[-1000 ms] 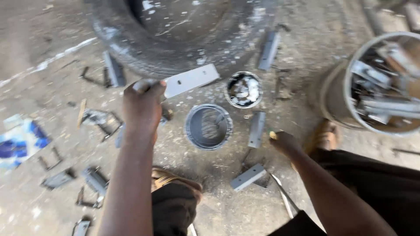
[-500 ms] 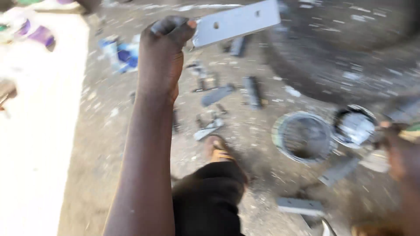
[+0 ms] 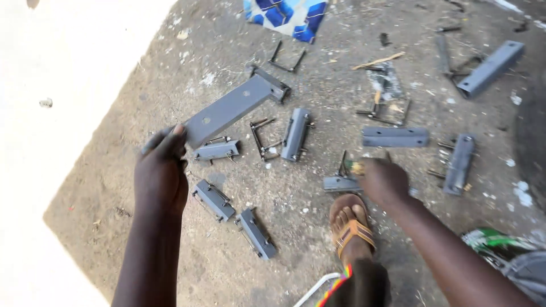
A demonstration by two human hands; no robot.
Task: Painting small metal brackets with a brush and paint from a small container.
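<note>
My left hand (image 3: 162, 176) grips one end of a long flat grey metal bar (image 3: 230, 108), which slants up and to the right above the ground. My right hand (image 3: 384, 181) is closed low over a small grey bracket (image 3: 340, 183) beside my sandalled foot (image 3: 351, 227); something small and yellowish shows at its fingertips. Several short grey metal brackets with bolts lie on the dirt between the hands (image 3: 297, 134), (image 3: 214, 200), (image 3: 257, 233).
More grey bars lie to the right (image 3: 395, 136), (image 3: 459, 164), (image 3: 490, 68). A blue patterned cloth (image 3: 287, 14) lies at the top. Bright sunlit ground (image 3: 62, 113) fills the left. A green object (image 3: 495, 241) sits at the lower right.
The view has swung left, away from the tyre and the round tins. My left hand has lowered the flat bar toward the ground. My right hand has reached down to the bracket by my foot.
</note>
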